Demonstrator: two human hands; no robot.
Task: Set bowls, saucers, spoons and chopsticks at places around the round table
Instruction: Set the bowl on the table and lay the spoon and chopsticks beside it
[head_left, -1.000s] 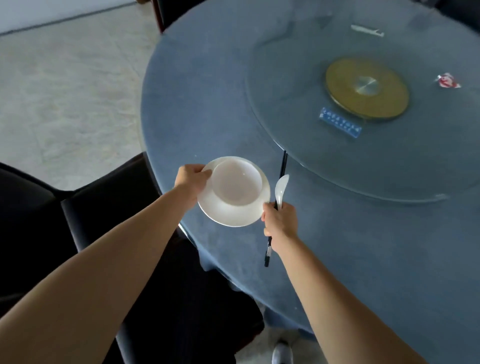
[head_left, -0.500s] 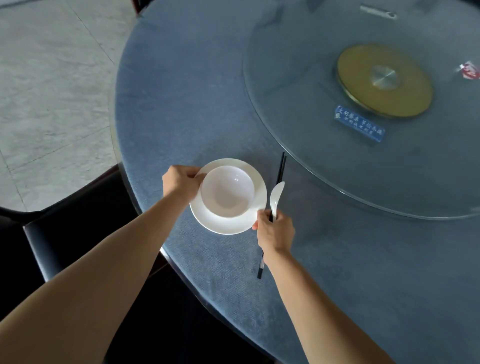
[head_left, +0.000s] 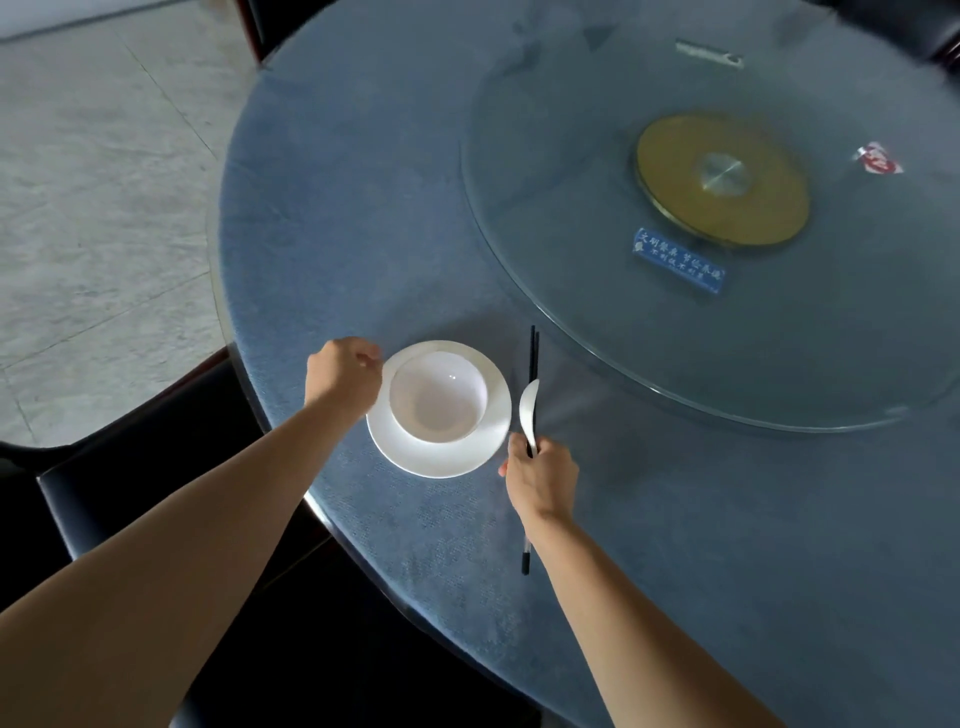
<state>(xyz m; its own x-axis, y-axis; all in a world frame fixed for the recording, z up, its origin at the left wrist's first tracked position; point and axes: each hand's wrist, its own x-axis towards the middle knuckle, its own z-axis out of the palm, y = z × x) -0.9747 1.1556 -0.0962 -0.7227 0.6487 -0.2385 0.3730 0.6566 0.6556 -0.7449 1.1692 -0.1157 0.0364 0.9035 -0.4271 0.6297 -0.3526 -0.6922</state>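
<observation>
A white bowl (head_left: 437, 397) sits in a white saucer (head_left: 441, 457) on the blue cloth of the round table (head_left: 337, 234), near its front-left edge. My left hand (head_left: 343, 371) pinches the saucer's left rim. Just right of the saucer, my right hand (head_left: 540, 475) grips a white spoon (head_left: 530, 405) together with a pair of black chopsticks (head_left: 533, 353). The chopsticks point away from me, and their near ends stick out below my wrist.
A glass turntable (head_left: 597, 312) with a gold hub (head_left: 722, 179), a blue label (head_left: 678, 260) and a red sticker (head_left: 878, 158) covers the table's middle. A dark chair (head_left: 130, 467) stands at the table's left edge, over grey floor tiles (head_left: 93, 182).
The saucer with the bowl has come down from a tilted hold to lie flat on the cloth. My right hand has lowered the spoon and chopsticks beside it.
</observation>
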